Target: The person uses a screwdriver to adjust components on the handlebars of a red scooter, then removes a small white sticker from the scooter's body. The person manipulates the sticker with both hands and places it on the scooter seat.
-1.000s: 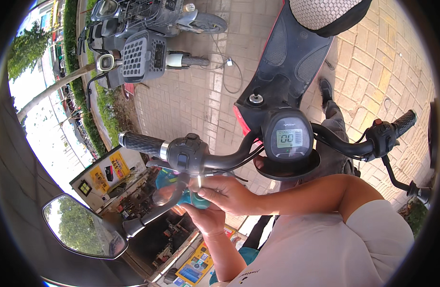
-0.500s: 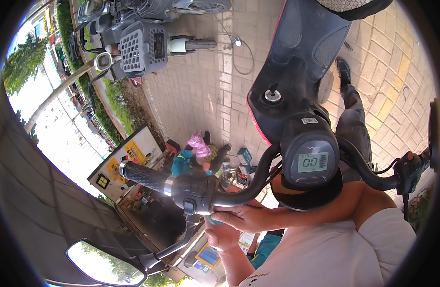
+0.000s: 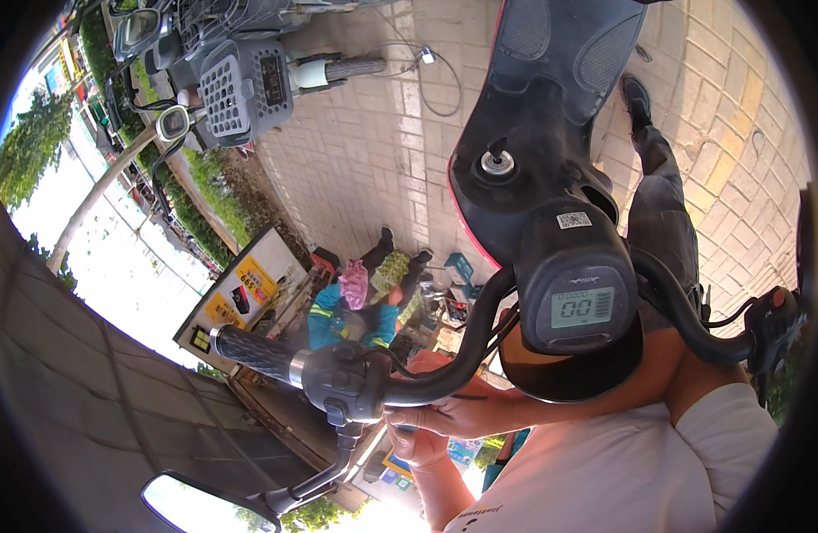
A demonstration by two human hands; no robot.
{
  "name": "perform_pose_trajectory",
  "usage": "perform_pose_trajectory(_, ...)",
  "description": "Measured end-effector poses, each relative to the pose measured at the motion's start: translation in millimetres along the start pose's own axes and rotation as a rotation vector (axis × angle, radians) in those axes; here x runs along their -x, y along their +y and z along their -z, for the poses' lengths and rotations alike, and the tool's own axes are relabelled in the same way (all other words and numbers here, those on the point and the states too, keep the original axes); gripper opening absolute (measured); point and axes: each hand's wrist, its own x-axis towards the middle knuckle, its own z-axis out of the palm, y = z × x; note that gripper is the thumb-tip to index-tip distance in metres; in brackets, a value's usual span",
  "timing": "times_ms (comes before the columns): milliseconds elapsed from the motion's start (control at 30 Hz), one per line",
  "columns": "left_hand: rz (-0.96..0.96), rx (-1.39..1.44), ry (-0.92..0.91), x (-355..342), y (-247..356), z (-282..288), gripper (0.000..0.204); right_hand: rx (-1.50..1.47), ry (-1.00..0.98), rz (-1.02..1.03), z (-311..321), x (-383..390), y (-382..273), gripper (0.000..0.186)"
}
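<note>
Right hand [image 3: 469,411]: beneath the handlebar [image 3: 450,385], fingers partly hidden; grip cannot be told.
Left hand [image 3: 419,448]: just below, touching the teal item [image 3: 407,428]; whether clasping it is unclear.
Teal item: between the hands, near the switch housing's [image 3: 339,380] lower edge; probably light, best pinched at its rim.
Handlebar: likely stiff; hold its textured grip [image 3: 259,354].

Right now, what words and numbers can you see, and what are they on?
I'll say where, without copying them.
Scooter display: big digits, readable; smaller ones too blurry.
Yellow poster: dark figures, partly readable.
White shirt: small lettering, too blurry.
White sticker: square code, too small.
</note>
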Motion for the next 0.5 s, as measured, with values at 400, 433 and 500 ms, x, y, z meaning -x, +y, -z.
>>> perform_pose_trajectory(400, 0.015, 0.122, 0.266, 4.6, -3.9, -8.3, 0.059, 0.099, 0.036, 0.086, -4.5, -0.6, 11.8, 0.026)
perform_pose_trajectory(433, -0.011, 0.137, 0.227, 5.4, -6.5, -2.4, 0.06, 0.098, 0.012, 0.077, -4.5, -1.8, 13.7, 0.025)
perform_pose_trajectory(500, -0.055, 0.173, 0.16, 4.2, -6.2, 4.8, 0.06, 0.096, -0.037, 0.046, -6.5, -4.5, 8.7, 0.025)
